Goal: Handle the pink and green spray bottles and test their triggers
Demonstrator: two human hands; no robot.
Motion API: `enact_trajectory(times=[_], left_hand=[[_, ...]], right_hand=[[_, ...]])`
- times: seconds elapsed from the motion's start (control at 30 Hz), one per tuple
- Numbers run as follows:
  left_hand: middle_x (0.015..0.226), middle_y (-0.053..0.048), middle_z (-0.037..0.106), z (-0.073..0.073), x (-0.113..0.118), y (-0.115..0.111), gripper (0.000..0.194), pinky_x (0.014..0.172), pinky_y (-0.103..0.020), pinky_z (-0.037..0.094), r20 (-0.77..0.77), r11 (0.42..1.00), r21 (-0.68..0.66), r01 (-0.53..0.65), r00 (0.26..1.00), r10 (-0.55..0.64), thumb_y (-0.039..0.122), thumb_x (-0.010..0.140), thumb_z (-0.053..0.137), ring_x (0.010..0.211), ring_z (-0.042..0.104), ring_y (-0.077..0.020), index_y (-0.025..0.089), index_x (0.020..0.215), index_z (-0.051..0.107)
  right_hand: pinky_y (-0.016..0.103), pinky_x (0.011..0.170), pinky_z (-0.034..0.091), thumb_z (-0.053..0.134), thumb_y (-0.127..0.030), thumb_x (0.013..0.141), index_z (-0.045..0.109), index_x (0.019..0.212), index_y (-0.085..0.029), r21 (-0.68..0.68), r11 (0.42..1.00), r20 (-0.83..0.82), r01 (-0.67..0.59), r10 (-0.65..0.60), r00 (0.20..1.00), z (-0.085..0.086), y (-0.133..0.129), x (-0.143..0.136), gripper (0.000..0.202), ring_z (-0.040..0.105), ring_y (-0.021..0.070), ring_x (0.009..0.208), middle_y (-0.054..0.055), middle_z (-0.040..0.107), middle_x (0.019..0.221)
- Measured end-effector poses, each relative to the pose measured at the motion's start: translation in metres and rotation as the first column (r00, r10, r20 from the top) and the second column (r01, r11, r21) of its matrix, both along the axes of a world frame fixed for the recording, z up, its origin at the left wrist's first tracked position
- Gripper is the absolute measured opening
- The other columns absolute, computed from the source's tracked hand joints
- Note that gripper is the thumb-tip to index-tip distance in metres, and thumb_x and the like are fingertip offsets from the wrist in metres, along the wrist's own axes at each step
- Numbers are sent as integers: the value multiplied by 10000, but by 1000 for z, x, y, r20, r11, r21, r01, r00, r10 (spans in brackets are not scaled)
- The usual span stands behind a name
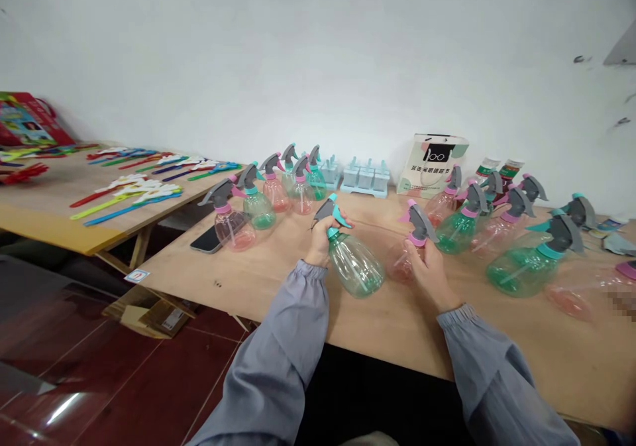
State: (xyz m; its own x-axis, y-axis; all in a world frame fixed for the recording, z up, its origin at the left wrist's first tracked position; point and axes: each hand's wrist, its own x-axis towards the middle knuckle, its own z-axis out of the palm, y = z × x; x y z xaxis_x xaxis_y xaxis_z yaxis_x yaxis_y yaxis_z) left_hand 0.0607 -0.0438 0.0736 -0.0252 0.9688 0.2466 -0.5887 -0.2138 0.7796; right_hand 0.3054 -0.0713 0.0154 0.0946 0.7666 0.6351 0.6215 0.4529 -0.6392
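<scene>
My left hand (322, 237) is closed around the neck of a green spray bottle (356, 264) with a grey and turquoise trigger head. The bottle is tilted, its base toward the right. My right hand (430, 268) grips a pink spray bottle (399, 260) by its neck, just under the pink collar; part of its body is behind my fingers. To the right of it stands another green spray bottle (456, 230), among several more pink and green ones. A pink spray bottle (235, 228) and others form a group at the left.
A black phone (207, 239) lies at the table's left. Light blue popsicle moulds (365, 179) and a printed paper bag (431, 166) stand by the wall. On the left table (44, 197) lie several colourful plastic sticks. A cardboard box (149, 315) sits on the floor.
</scene>
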Motion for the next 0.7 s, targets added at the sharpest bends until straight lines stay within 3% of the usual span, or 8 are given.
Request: enact_trajectory(times=[0.17, 0.37, 0.57, 0.7], left_hand=[[731, -20, 678, 2, 3, -3, 254, 970, -413, 516, -9, 999, 12, 43, 999, -42, 180, 519, 525, 974, 715, -263, 186, 744, 643], [611, -6, 593, -3, 4, 0, 114, 892, -381, 523, 3, 986, 80, -143, 990, 143, 227, 530, 522, 818, 707, -232, 207, 641, 539], [802, -30, 698, 4, 8, -4, 245, 908, -360, 523, 9, 980, 164, -115, 993, 115, 201, 535, 552, 928, 706, -239, 210, 765, 636], [664, -22, 649, 7, 7, -8, 158, 802, -342, 542, 27, 980, 98, -175, 985, 173, 212, 508, 544, 776, 697, -220, 200, 655, 600]], right_hand=[[438, 866, 524, 500, -669, 910, 629, 1063, -197, -7, 1000, -9, 8, -8, 1000, 1, 0, -1, 513, 682, 294, 967, 130, 736, 1034], [444, 890, 519, 499, -650, 919, 630, 1085, -197, -1, 1000, 5, -5, 5, 1000, 1, -1, 0, 499, 675, 300, 1002, 135, 732, 1072], [441, 877, 516, 502, -647, 920, 630, 1085, -192, -10, 1000, -1, -4, 4, 1000, 2, -2, -1, 501, 670, 295, 981, 130, 730, 1054], [446, 890, 509, 498, -651, 918, 634, 1063, -186, -12, 1000, 5, -12, 12, 1000, 3, -2, -1, 506, 668, 296, 977, 135, 730, 1052]])
